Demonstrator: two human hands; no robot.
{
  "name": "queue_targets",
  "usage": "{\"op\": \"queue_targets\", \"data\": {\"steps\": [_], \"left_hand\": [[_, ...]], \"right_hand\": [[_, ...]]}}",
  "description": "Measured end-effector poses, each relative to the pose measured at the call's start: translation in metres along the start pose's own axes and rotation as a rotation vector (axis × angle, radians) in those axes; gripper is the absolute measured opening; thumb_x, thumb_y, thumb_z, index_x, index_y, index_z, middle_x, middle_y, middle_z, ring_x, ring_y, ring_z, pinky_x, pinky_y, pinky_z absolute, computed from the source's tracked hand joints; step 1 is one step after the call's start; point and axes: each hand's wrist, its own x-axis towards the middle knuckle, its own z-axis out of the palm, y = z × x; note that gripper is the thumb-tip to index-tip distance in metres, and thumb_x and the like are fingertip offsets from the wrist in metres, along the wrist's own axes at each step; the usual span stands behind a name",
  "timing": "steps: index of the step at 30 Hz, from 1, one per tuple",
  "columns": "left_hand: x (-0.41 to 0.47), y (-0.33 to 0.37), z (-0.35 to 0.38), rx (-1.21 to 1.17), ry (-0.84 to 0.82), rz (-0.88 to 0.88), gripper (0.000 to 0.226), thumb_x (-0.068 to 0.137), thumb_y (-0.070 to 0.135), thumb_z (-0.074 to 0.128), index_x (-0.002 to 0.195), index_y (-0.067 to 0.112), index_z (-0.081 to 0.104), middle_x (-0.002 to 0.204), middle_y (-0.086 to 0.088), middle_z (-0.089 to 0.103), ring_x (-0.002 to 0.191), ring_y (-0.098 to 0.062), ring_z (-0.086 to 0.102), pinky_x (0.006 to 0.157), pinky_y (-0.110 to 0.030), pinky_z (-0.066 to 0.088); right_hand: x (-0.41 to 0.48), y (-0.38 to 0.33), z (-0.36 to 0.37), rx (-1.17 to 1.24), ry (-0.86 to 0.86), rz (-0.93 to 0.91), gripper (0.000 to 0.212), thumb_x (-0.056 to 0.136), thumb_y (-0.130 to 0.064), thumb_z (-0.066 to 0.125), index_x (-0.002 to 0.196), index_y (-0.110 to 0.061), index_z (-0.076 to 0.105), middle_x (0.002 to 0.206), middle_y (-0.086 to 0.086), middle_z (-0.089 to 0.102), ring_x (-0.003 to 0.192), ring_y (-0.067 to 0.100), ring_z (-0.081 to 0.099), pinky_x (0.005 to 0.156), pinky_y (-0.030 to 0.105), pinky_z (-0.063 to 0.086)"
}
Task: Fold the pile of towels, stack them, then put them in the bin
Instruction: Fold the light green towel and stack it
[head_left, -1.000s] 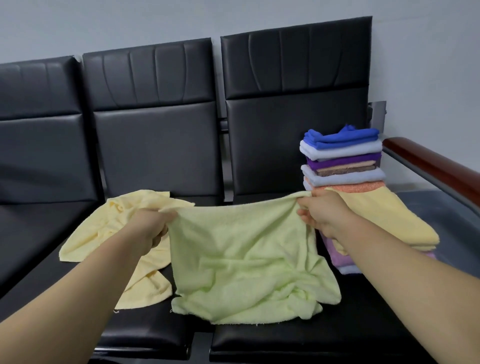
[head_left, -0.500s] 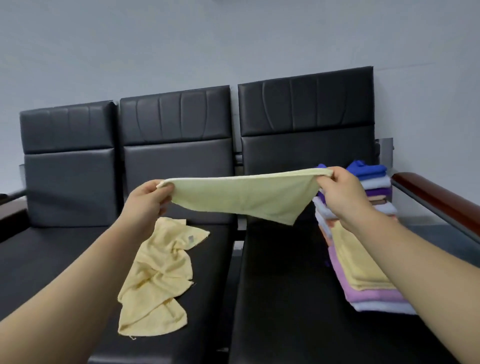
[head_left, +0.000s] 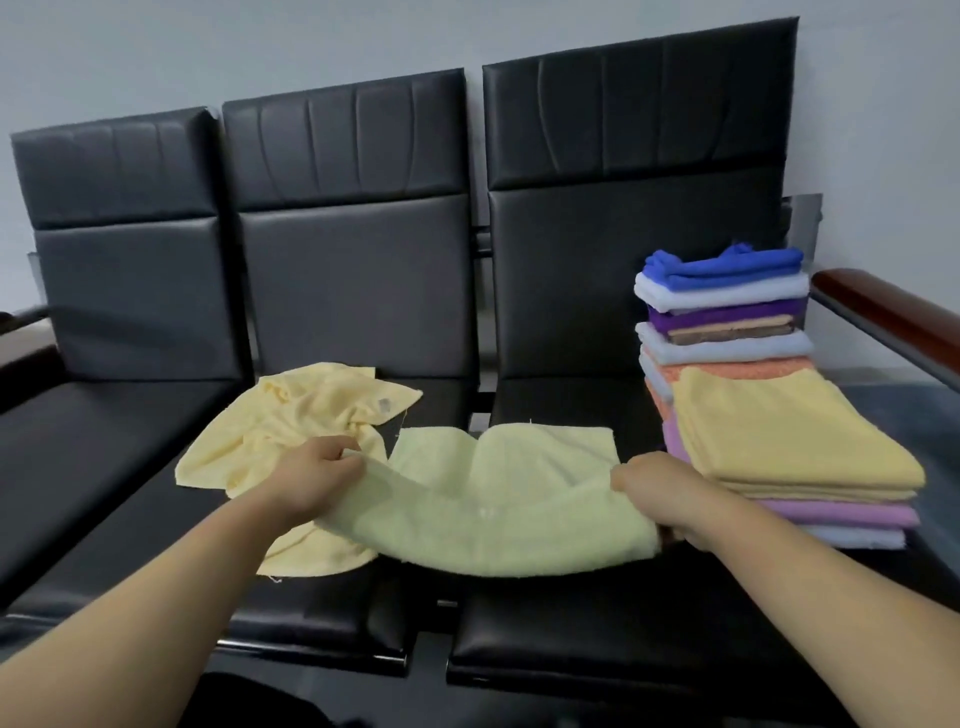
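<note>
A pale green towel (head_left: 498, 499) lies across the gap between the middle and right black seats, its far part flat and its near edge lifted. My left hand (head_left: 317, 478) pinches the towel's left corner. My right hand (head_left: 660, 493) grips its right corner. A crumpled yellow towel (head_left: 291, 415) lies on the middle seat behind my left hand. On the right seat stands a low stack of folded towels (head_left: 789, 457) with a yellow one on top, and behind it a taller folded stack (head_left: 722, 306) topped by a blue towel. No bin is in view.
A row of three black padded seats (head_left: 571, 623) stands against a grey wall. A brown wooden armrest (head_left: 893, 322) runs along the right side, another (head_left: 26, 358) at the far left. The left seat (head_left: 104, 415) holds nothing.
The green towel, held up stretched in the air half a second ago, has come down onto the seats. Both hands dropped with it and still hold its corners.
</note>
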Motion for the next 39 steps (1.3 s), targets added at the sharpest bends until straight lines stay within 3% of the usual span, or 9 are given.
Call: {"op": "queue_targets", "data": {"steps": [5, 11, 18, 22, 25, 27, 31, 36, 39], "left_hand": [[0.017, -0.009, 0.004, -0.068, 0.022, -0.050, 0.025, 0.072, 0.038, 0.049, 0.070, 0.014, 0.057, 0.070, -0.001, 0.054, 0.070, -0.022, 0.049, 0.065, -0.033, 0.040], [0.056, 0.004, 0.028, -0.264, 0.116, -0.079, 0.022, 0.091, 0.027, 0.051, 0.079, 0.009, 0.057, 0.075, -0.002, 0.052, 0.072, -0.021, 0.048, 0.064, -0.032, 0.036], [0.108, 0.007, 0.072, -0.077, 0.089, -0.045, 0.029, 0.103, 0.029, 0.037, 0.121, 0.015, 0.056, 0.115, 0.005, 0.056, 0.106, -0.025, 0.053, 0.088, -0.035, 0.042], [0.127, -0.011, 0.077, 0.087, 0.122, -0.037, 0.029, 0.106, 0.029, 0.034, 0.100, 0.008, 0.052, 0.096, -0.007, 0.058, 0.100, -0.034, 0.054, 0.079, -0.038, 0.036], [0.138, -0.019, 0.081, 0.151, 0.131, -0.002, 0.031, 0.107, 0.031, 0.035, 0.108, 0.007, 0.054, 0.103, -0.009, 0.061, 0.106, -0.036, 0.054, 0.081, -0.039, 0.037], [0.139, -0.021, 0.086, 0.168, 0.148, -0.009, 0.036, 0.107, 0.033, 0.035, 0.124, 0.006, 0.052, 0.121, -0.016, 0.061, 0.107, -0.034, 0.051, 0.084, -0.039, 0.037], [0.145, -0.018, 0.093, 0.255, 0.178, -0.056, 0.046, 0.107, 0.037, 0.032, 0.139, 0.008, 0.046, 0.116, -0.018, 0.062, 0.108, -0.037, 0.053, 0.081, -0.038, 0.035], [0.141, -0.010, 0.101, 0.341, 0.203, -0.118, 0.029, 0.104, 0.035, 0.034, 0.113, 0.015, 0.052, 0.102, -0.010, 0.063, 0.088, -0.032, 0.052, 0.074, -0.039, 0.041], [0.137, -0.003, 0.101, 0.339, 0.196, -0.165, 0.049, 0.102, 0.035, 0.034, 0.147, 0.016, 0.039, 0.099, -0.005, 0.059, 0.092, -0.031, 0.054, 0.080, -0.040, 0.045]], "right_hand": [[0.014, -0.003, 0.003, 0.070, 0.080, 0.006, 0.023, 0.097, -0.026, 0.047, 0.091, -0.007, 0.058, 0.093, 0.015, 0.060, 0.083, 0.028, 0.057, 0.069, 0.037, 0.046], [0.044, -0.026, 0.011, 0.026, 0.254, -0.052, 0.030, 0.102, -0.027, 0.042, 0.077, -0.012, 0.047, 0.080, 0.006, 0.048, 0.069, 0.020, 0.044, 0.059, 0.035, 0.031], [0.091, -0.038, 0.036, 0.013, 0.213, -0.067, 0.025, 0.101, -0.023, 0.042, 0.083, -0.010, 0.052, 0.089, 0.009, 0.057, 0.073, 0.021, 0.048, 0.061, 0.035, 0.034], [0.112, -0.024, 0.021, -0.083, 0.291, 0.003, 0.023, 0.106, -0.023, 0.039, 0.112, -0.007, 0.054, 0.103, 0.008, 0.054, 0.085, 0.022, 0.050, 0.073, 0.033, 0.037], [0.125, -0.015, 0.023, -0.145, 0.315, 0.019, 0.036, 0.108, -0.022, 0.038, 0.135, -0.003, 0.050, 0.094, 0.003, 0.051, 0.076, 0.016, 0.049, 0.061, 0.031, 0.035], [0.130, -0.012, 0.027, -0.178, 0.340, -0.005, 0.036, 0.109, -0.025, 0.036, 0.136, -0.004, 0.048, 0.092, 0.001, 0.050, 0.071, 0.012, 0.046, 0.055, 0.030, 0.032], [0.141, -0.014, 0.029, -0.257, 0.358, 0.002, 0.039, 0.110, -0.028, 0.036, 0.142, -0.008, 0.044, 0.104, 0.005, 0.051, 0.084, 0.022, 0.050, 0.065, 0.035, 0.037], [0.146, -0.016, 0.029, -0.293, 0.349, 0.046, 0.035, 0.107, -0.021, 0.043, 0.140, -0.008, 0.046, 0.108, 0.009, 0.058, 0.084, 0.023, 0.051, 0.062, 0.032, 0.037], [0.144, -0.017, 0.032, -0.260, 0.369, 0.053, 0.035, 0.106, -0.021, 0.047, 0.138, -0.008, 0.042, 0.098, 0.007, 0.056, 0.076, 0.022, 0.053, 0.051, 0.030, 0.033]]}}
